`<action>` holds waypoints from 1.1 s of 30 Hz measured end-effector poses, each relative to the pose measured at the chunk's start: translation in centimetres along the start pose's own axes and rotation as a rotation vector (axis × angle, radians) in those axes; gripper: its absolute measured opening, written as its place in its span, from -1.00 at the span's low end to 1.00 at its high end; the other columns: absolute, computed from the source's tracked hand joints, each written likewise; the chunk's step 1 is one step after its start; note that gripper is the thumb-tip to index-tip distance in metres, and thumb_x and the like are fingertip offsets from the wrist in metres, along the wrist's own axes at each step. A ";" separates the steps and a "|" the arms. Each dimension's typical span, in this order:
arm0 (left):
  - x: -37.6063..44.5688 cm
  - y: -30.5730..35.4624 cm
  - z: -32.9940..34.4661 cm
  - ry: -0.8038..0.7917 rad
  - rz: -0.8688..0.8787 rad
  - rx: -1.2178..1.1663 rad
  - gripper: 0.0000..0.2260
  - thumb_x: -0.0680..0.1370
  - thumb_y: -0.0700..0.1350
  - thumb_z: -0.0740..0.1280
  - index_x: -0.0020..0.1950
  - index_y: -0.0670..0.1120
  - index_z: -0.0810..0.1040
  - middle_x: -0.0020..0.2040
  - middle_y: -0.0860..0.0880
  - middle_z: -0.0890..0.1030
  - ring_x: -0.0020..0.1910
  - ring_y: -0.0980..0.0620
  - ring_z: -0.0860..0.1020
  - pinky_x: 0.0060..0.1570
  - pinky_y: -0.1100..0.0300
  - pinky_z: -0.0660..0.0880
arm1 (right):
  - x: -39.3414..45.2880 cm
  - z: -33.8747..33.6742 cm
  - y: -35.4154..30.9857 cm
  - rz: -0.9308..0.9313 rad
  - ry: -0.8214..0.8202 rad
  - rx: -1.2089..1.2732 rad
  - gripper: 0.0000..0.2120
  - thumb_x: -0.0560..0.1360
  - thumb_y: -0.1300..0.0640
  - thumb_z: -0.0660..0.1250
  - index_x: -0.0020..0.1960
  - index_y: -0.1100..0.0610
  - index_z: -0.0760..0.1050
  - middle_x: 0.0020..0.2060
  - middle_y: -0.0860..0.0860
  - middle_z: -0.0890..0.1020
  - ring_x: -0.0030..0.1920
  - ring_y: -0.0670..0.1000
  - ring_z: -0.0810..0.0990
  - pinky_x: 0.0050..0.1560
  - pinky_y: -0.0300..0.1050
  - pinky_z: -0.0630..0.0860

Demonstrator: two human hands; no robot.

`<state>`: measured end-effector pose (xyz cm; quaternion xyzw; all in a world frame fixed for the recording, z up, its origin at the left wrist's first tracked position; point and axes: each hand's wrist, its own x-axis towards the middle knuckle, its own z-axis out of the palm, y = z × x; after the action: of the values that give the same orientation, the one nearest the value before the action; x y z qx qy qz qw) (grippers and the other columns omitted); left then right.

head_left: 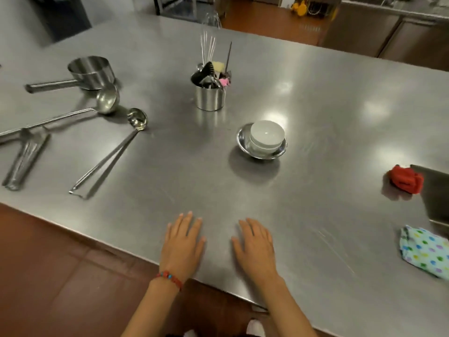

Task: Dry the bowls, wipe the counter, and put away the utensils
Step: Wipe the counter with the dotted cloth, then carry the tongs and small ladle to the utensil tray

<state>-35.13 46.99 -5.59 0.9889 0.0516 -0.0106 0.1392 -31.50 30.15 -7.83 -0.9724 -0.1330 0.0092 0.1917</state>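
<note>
Little looks done: both the left hand (184, 242) and right hand (256, 246) lie flat and empty at the steel counter's (315, 147) six o'clock edge. White ceramic bowls (266, 136) sit stacked in a steel bowl at centre (dryness unclear), long steel ladles (114, 152) lie loose at nine o'clock, and the dotted cloth (424, 251) waits unused at four o'clock.

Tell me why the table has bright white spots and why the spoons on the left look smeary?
In the head view, the white spots are ceiling lights reflecting off the shiny steel counter, strongest right of the white bowl; the ladles and saucepan at the left look smeared by blur; the wide lens bends the counter's edges; both hands look fairly sharp.
</note>
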 end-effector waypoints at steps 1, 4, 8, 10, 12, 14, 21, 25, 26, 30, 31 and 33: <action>-0.2 -1.5 -0.5 0.006 -0.016 0.003 -0.63 0.28 -0.08 0.37 0.02 -0.21 0.64 0.07 -0.28 0.63 0.03 -0.33 0.59 -0.12 -0.29 0.52 | 0.4 0.4 -1.3 -0.033 0.007 -0.011 -0.57 0.37 0.08 0.44 0.20 0.18 0.52 0.16 0.19 0.59 0.20 0.18 0.55 0.26 0.13 0.40; -0.4 -5.3 -1.9 0.036 -0.067 -0.004 -0.61 0.38 -0.02 0.23 0.03 -0.22 0.63 0.08 -0.29 0.62 0.03 -0.33 0.59 -0.13 -0.26 0.55 | 1.9 0.6 -4.8 -0.107 0.027 0.001 -0.57 0.23 0.09 0.55 0.06 0.16 0.58 -0.02 0.13 0.67 0.00 0.13 0.66 0.04 0.10 0.55; 0.2 -8.9 -3.0 0.045 -0.148 0.003 -0.55 0.39 0.00 0.11 0.04 -0.23 0.63 0.07 -0.29 0.62 0.02 -0.33 0.60 -0.14 -0.24 0.56 | 4.7 2.2 -7.8 -0.204 0.023 0.025 -0.58 0.28 0.10 0.53 0.09 0.20 0.57 0.00 0.15 0.66 0.03 0.15 0.64 0.08 0.11 0.53; 0.7 -10.4 -3.4 0.048 -0.190 0.031 -0.55 0.39 0.00 0.11 0.04 -0.22 0.63 0.07 -0.28 0.63 0.00 -0.31 0.61 -0.15 -0.22 0.56 | 6.2 3.0 -9.2 -0.210 -0.056 0.098 -0.58 0.45 0.07 0.36 0.26 0.20 0.47 0.19 0.18 0.56 0.24 0.16 0.50 0.31 0.07 0.34; 1.1 -11.8 -4.0 0.046 -0.244 0.045 -0.55 0.39 0.01 0.11 0.05 -0.20 0.63 0.08 -0.27 0.63 0.00 -0.29 0.61 -0.14 -0.20 0.55 | 7.9 3.7 -10.7 -0.252 -0.132 0.119 -0.55 0.54 -0.01 0.20 0.38 0.14 0.32 0.34 0.12 0.42 0.38 0.08 0.34 0.41 -0.06 0.15; 1.6 -13.4 -4.6 0.051 -0.277 0.057 -0.55 0.39 0.01 0.11 0.06 -0.19 0.63 0.08 -0.26 0.63 0.01 -0.29 0.61 -0.14 -0.21 0.55 | 9.5 4.3 -12.1 -0.286 -0.151 0.147 -0.54 0.55 -0.02 0.17 0.40 0.13 0.30 0.37 0.09 0.39 0.40 0.05 0.31 0.41 -0.09 0.13; 3.5 -20.4 -6.5 0.125 -0.344 0.011 -0.53 0.47 0.06 0.09 0.08 -0.24 0.60 0.11 -0.31 0.60 0.05 -0.35 0.58 -0.08 -0.26 0.52 | 13.2 7.1 -18.2 -0.305 -0.180 0.164 -0.55 0.56 -0.05 0.16 0.40 0.07 0.29 0.38 0.04 0.39 0.40 0.01 0.29 0.42 -0.07 0.13; 4.9 -25.2 -7.8 0.178 -0.304 -0.004 -0.54 0.48 0.05 0.10 0.07 -0.23 0.61 0.09 -0.30 0.61 0.04 -0.35 0.58 -0.10 -0.23 0.53 | 14.9 9.4 -22.5 -0.260 -0.177 0.186 -0.54 0.56 -0.07 0.16 0.41 0.05 0.27 0.39 0.00 0.36 0.42 -0.02 0.26 0.43 -0.10 0.09; 5.4 -26.6 -8.2 0.184 -0.288 -0.001 -0.55 0.48 0.04 0.09 0.06 -0.23 0.62 0.08 -0.29 0.62 0.03 -0.34 0.59 -0.09 -0.20 0.54 | 15.2 10.0 -23.8 -0.242 -0.170 0.195 -0.55 0.56 -0.06 0.17 0.41 0.06 0.28 0.38 0.01 0.38 0.41 -0.01 0.28 0.42 -0.10 0.10; 6.9 -33.0 -9.8 0.174 -0.207 0.003 -0.60 0.41 -0.02 0.13 0.03 -0.21 0.63 0.07 -0.27 0.63 0.04 -0.30 0.60 -0.01 -0.10 0.54 | 16.3 12.4 -29.6 -0.162 -0.162 0.192 -0.56 0.56 -0.04 0.16 0.40 0.06 0.29 0.36 0.01 0.40 0.38 0.00 0.31 0.42 -0.11 0.14; 7.3 -34.7 -10.2 0.150 -0.178 0.014 -0.59 0.41 -0.01 0.13 0.03 -0.21 0.63 0.08 -0.27 0.63 0.04 -0.30 0.59 -0.03 -0.16 0.54 | 16.3 13.0 -30.9 -0.131 -0.164 0.197 -0.56 0.56 -0.04 0.16 0.40 0.06 0.29 0.36 0.00 0.40 0.38 0.00 0.31 0.42 -0.12 0.14; 7.6 -38.0 -11.0 0.119 -0.120 0.033 -0.58 0.41 0.00 0.13 0.05 -0.20 0.62 0.08 -0.26 0.63 0.05 -0.30 0.59 -0.07 -0.24 0.52 | 16.3 13.8 -33.4 -0.056 -0.153 0.237 -0.57 0.56 -0.02 0.17 0.40 0.06 0.30 0.35 0.00 0.42 0.37 0.01 0.33 0.42 -0.11 0.16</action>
<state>-31.48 87.08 -5.72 0.9850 0.1189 0.0389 0.1187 -25.29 69.27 -7.55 -0.9353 -0.1721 0.0935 0.2947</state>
